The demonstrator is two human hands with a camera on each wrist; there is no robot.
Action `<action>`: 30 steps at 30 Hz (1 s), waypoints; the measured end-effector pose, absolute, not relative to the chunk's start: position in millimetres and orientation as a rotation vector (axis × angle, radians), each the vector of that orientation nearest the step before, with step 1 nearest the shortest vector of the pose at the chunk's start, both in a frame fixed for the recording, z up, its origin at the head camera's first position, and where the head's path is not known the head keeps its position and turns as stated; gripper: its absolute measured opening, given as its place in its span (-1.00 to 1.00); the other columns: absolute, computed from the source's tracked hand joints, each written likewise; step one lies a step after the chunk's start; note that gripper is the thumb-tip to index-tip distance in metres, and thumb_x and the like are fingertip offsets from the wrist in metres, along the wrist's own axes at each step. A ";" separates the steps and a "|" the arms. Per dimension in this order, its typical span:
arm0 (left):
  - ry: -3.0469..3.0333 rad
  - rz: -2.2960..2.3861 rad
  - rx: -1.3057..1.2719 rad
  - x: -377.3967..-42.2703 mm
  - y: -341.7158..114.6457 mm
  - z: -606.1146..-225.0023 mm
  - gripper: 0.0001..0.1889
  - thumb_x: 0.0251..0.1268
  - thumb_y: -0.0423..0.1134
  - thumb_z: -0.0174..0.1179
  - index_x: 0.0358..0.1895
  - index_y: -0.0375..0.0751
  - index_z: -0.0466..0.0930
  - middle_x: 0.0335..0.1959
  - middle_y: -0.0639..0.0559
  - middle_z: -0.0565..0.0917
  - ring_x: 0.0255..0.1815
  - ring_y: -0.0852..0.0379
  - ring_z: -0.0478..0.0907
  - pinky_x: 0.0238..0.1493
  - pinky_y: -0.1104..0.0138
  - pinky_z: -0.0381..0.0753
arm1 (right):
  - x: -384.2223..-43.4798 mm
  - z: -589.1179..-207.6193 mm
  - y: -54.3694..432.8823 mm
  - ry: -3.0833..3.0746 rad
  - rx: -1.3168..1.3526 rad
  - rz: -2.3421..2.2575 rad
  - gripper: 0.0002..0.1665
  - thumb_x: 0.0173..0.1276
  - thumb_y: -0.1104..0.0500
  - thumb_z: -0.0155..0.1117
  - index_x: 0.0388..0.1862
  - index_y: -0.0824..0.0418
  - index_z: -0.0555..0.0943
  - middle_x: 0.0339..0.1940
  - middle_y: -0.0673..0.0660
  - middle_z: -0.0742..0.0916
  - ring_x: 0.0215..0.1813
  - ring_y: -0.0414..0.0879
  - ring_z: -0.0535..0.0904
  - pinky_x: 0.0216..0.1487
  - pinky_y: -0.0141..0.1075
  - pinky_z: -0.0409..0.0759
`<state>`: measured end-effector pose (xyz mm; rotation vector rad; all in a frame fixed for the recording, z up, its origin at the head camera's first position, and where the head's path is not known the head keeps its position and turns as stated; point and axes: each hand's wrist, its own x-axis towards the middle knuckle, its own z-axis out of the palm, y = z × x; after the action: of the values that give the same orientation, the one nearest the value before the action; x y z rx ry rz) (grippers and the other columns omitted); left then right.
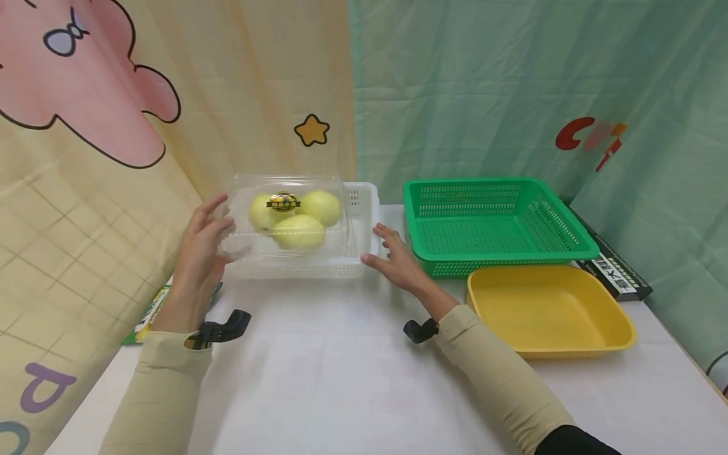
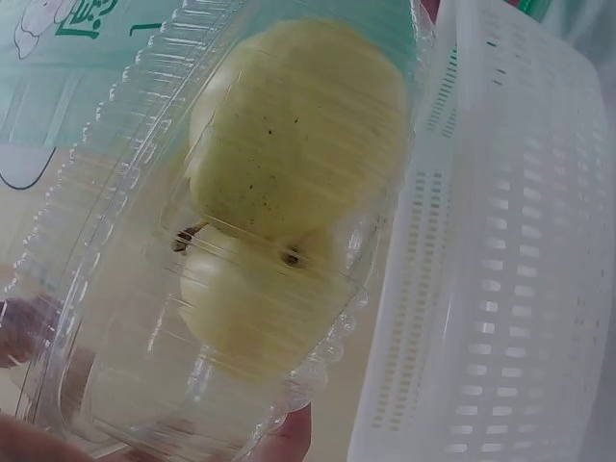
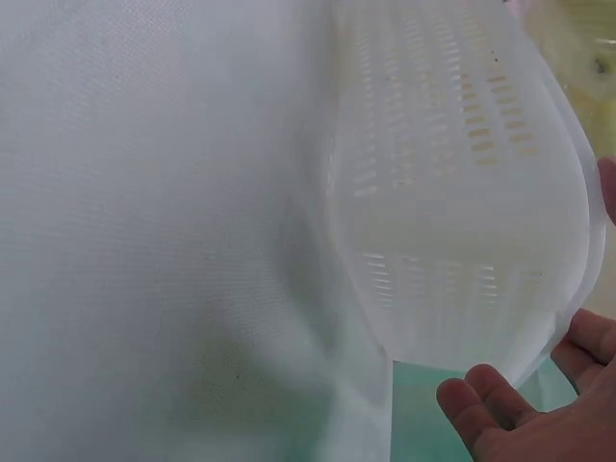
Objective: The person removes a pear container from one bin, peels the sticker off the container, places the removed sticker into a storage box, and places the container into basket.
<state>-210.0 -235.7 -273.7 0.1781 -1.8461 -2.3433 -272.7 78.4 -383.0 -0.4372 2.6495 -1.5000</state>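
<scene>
My left hand (image 1: 200, 243) grips the left end of a clear plastic fruit box (image 1: 236, 212), its fingers and thumb round the edge. Inside lie three pale yellow-green fruits (image 1: 298, 232), and the lid carries a dark label (image 1: 283, 202). Through the plastic, the left wrist view shows fruits (image 2: 298, 125) with short brown stems. The box is above the white perforated basket (image 1: 360, 218) and hides much of it. At the basket's right end is my right hand (image 1: 398, 262), thumb and fingers spread by the rim (image 3: 589, 221); firm contact cannot be told.
A green perforated basket (image 1: 506, 259) stands to the right, with a yellow tray (image 1: 552, 309) in front. A black box with a printed label (image 1: 620, 278) lies partly under the green basket. Near my left forearm is a colourful packet (image 1: 149, 316). Curtains (image 1: 455, 95) hang behind the table (image 1: 318, 379).
</scene>
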 end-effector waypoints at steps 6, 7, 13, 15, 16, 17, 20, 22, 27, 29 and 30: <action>-1.800 -2.413 0.089 -190.5 -236.6 -277.1 -0.46 0.37 -0.29 0.04 0.38 0.15 0.24 0.54 0.01 -0.03 0.21 0.16 0.16 -0.26 0.23 0.66 | -271.5 -381.3 78.9 2.632 -0.414 -1.494 -0.05 0.24 -0.13 0.27 0.51 -0.05 0.04 0.56 0.01 0.09 0.47 0.17 0.17 0.35 0.11 0.33; -1.802 -2.416 0.078 -187.4 -236.3 -277.9 -0.45 0.36 -0.29 0.05 0.38 0.14 0.23 0.53 0.01 -0.02 0.21 0.16 0.17 -0.26 0.24 0.66 | -271.4 -381.0 79.1 2.628 -0.417 -1.493 -0.05 0.24 -0.13 0.27 0.51 -0.04 0.03 0.56 0.02 0.09 0.47 0.18 0.17 0.35 0.11 0.33; -1.820 -2.414 0.032 -169.3 -232.4 -284.4 -0.44 0.35 -0.28 0.08 0.39 0.13 0.22 0.46 -0.01 0.06 0.19 0.15 0.19 -0.20 0.29 0.64 | -272.0 -380.1 80.5 2.629 -0.427 -1.480 -0.07 0.26 -0.13 0.25 0.50 -0.04 0.04 0.55 0.02 0.09 0.47 0.17 0.17 0.36 0.10 0.32; -1.804 -2.422 0.001 -163.2 -230.9 -287.2 -0.45 0.36 -0.30 0.06 0.39 0.10 0.22 0.43 0.00 0.09 0.17 0.15 0.22 -0.19 0.28 0.64 | -272.5 -380.1 80.6 2.636 -0.438 -1.470 -0.09 0.27 -0.12 0.24 0.50 -0.03 0.05 0.55 0.02 0.09 0.47 0.17 0.17 0.36 0.10 0.32; -1.789 -2.433 -0.017 -160.5 -230.1 -288.9 -0.45 0.36 -0.32 0.05 0.39 0.07 0.21 0.42 0.00 0.10 0.15 0.15 0.25 -0.20 0.28 0.66 | -272.9 -380.4 80.7 2.639 -0.446 -1.468 -0.10 0.28 -0.11 0.24 0.50 -0.02 0.05 0.56 0.02 0.09 0.47 0.17 0.17 0.36 0.11 0.32; -1.784 -2.435 -0.036 -157.6 -229.5 -290.7 -0.46 0.37 -0.33 0.03 0.38 0.06 0.21 0.40 0.00 0.12 0.15 0.15 0.27 -0.20 0.28 0.66 | -273.2 -380.6 80.9 2.645 -0.453 -1.464 -0.10 0.28 -0.11 0.23 0.50 -0.02 0.06 0.56 0.02 0.09 0.47 0.18 0.17 0.36 0.11 0.32; -1.774 -2.449 -0.095 -147.4 -228.7 -295.9 -0.49 0.40 -0.35 -0.01 0.38 0.02 0.20 0.35 0.05 0.18 0.15 0.16 0.32 -0.17 0.29 0.67 | -273.8 -381.2 81.1 2.657 -0.478 -1.460 -0.13 0.30 -0.07 0.22 0.50 0.01 0.07 0.56 0.02 0.09 0.47 0.20 0.18 0.34 0.12 0.33; -1.768 -2.466 -0.134 -140.5 -228.7 -299.0 -0.50 0.41 -0.35 -0.04 0.38 0.00 0.18 0.34 0.07 0.19 0.15 0.16 0.36 -0.14 0.30 0.67 | -274.2 -381.6 81.5 2.664 -0.492 -1.456 -0.14 0.31 -0.04 0.21 0.50 0.02 0.07 0.56 0.03 0.09 0.46 0.21 0.19 0.34 0.12 0.34; -1.789 -2.477 -0.176 -124.2 -228.4 -308.5 -0.50 0.44 -0.34 -0.09 0.41 -0.02 0.14 0.35 0.07 0.17 0.19 0.18 0.40 -0.11 0.27 0.68 | -276.2 -381.8 82.3 2.675 -0.520 -1.451 -0.16 0.33 0.02 0.19 0.50 0.07 0.07 0.56 0.04 0.10 0.47 0.21 0.18 0.36 0.10 0.32; -1.805 -2.476 -0.169 -118.6 -227.6 -313.3 -0.50 0.45 -0.35 -0.12 0.41 -0.01 0.14 0.35 0.08 0.16 0.23 0.17 0.37 -0.12 0.25 0.68 | -277.2 -382.0 82.5 2.675 -0.536 -1.459 -0.17 0.33 0.04 0.18 0.50 0.10 0.08 0.56 0.04 0.10 0.47 0.21 0.18 0.38 0.09 0.30; -1.822 -2.471 -0.167 -115.9 -227.0 -316.0 -0.50 0.46 -0.35 -0.14 0.42 -0.01 0.14 0.35 0.08 0.16 0.24 0.16 0.34 -0.11 0.24 0.68 | -277.7 -382.2 82.7 2.672 -0.545 -1.469 -0.17 0.33 0.04 0.18 0.49 0.11 0.08 0.55 0.05 0.10 0.47 0.23 0.17 0.39 0.10 0.29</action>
<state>-115.9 -227.0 -316.0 -0.1674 -1.8219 -2.4707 -277.7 82.7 -382.2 -0.5452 2.6721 -1.4690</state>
